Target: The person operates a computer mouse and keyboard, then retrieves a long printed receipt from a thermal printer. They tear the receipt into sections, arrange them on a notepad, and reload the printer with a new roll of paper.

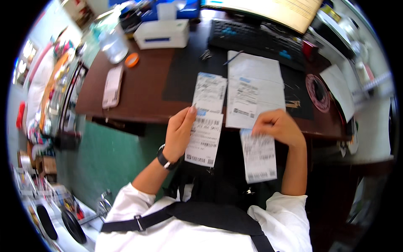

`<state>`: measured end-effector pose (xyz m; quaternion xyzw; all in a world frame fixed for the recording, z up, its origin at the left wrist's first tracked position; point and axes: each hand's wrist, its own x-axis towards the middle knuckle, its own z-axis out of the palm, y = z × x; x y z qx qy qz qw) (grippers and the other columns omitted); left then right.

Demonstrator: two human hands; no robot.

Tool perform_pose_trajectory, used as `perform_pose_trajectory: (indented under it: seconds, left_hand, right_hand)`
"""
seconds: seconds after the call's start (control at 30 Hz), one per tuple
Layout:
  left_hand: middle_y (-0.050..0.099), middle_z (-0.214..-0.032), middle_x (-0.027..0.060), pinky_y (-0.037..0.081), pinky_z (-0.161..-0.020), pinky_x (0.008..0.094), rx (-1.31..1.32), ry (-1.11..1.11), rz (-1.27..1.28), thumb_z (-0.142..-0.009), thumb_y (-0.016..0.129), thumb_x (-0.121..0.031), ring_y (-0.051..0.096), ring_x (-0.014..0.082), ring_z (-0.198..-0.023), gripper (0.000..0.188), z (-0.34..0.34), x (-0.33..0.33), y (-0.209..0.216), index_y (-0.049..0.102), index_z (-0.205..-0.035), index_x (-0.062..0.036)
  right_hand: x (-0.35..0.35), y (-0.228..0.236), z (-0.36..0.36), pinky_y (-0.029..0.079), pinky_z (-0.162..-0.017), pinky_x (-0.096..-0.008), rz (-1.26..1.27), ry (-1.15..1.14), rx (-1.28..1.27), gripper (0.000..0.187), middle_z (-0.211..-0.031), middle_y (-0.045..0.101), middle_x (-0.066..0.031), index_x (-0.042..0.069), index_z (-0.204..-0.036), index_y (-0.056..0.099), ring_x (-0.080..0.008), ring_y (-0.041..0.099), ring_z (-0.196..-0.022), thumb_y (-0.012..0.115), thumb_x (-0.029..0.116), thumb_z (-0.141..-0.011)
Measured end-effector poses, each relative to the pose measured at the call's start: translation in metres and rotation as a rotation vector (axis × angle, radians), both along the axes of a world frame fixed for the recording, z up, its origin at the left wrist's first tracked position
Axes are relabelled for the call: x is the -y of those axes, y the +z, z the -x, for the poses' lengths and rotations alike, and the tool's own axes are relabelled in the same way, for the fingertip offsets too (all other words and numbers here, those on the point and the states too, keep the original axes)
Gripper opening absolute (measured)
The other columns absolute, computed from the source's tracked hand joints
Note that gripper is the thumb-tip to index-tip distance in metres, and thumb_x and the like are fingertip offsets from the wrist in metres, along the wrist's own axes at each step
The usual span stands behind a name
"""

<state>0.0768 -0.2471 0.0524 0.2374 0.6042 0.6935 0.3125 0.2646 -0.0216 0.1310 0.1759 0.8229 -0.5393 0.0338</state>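
Observation:
Pinched between the thumb and fingers of my left hand (180, 131) is a strip of printed shipping labels (204, 140). It hangs past the desk's front edge, and its upper part lies over the dark mat. My right hand (280, 127), slightly blurred, has its fingertips closed on the top edge of a single shipping label (258, 157), which dangles below the desk edge. Between the hands, a stack of white paper (268, 69) rests on the desk. Another label (246, 97) lies on its surface. A dark pen (233, 58) touches the stack's far left corner.
A pink phone (112, 87), an orange ring-shaped cap (132, 60) and a clear plastic bottle (114, 47) occupy the desk's left side. Behind are a white box-shaped device (163, 34), a black keyboard (256, 42) and a monitor (273, 10). A pink roll (317, 92) lies at right.

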Motion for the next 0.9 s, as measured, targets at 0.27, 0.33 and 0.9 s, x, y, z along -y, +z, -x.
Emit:
perform_pose_trajectory:
  seconds: [0.27, 0.33, 0.9]
  left_hand:
    - [0.043, -0.063, 0.0029, 0.033, -0.055, 0.0308, -0.37, -0.038, -0.013, -0.107, 0.053, -0.028, 0.035, 0.0085, -0.062, 0.039, -0.007, -0.105, 0.023, 0.057, -0.086, 0.0043]
    - [0.053, -0.063, 0.0074, 0.038, -0.057, 0.0335, -0.562, 0.035, 0.022, -0.107, 0.053, -0.029, 0.042, 0.0156, -0.059, 0.041, -0.01, -0.14, 0.025, 0.059, -0.087, 0.0055]
    - [0.064, -0.123, 0.0156, 0.043, -0.101, 0.0447, -1.163, -0.296, 0.352, -0.083, 0.077, -0.018, 0.055, 0.0358, -0.117, 0.054, 0.025, -0.19, -0.002, 0.058, -0.133, -0.0052]
  right_hand:
    - [-0.006, -0.025, -0.051, 0.052, -0.075, -0.0253, 0.419, 0.266, -0.077, 0.026, -0.096, 0.072, -0.0019, 0.005, -0.107, 0.072, -0.009, 0.066, -0.091, 0.081, 0.007, -0.083]
    - [-0.009, -0.02, -0.057, 0.052, -0.077, -0.025, 0.533, 0.049, -0.163, 0.033, -0.097, 0.071, -0.0019, 0.005, -0.114, 0.069, -0.0085, 0.066, -0.092, 0.08, 0.003, -0.083]
    - [-0.074, -0.06, -0.032, 0.052, -0.079, -0.0291, -0.092, -0.413, -0.167, 0.022, -0.094, 0.074, -0.0086, -0.002, -0.104, 0.071, -0.0151, 0.068, -0.086, 0.076, 0.011, -0.087]
